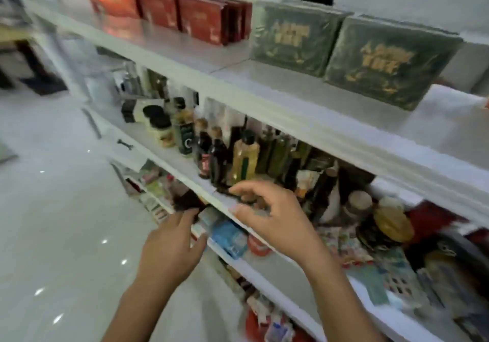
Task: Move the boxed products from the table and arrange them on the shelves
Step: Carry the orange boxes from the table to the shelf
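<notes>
Green boxes (391,61) and red boxes (202,20) are lined up on the top shelf (238,73); left hand (172,246) and right hand (277,217) are held apart, loose.

both hands (174,246) (272,214) reach forward, fingers relaxed, empty.

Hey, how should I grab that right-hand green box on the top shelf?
Probably from the front: grip the right green box by its top edge and free right end. It stands upright, broad face outward, with its left end close against the other green box.
</notes>
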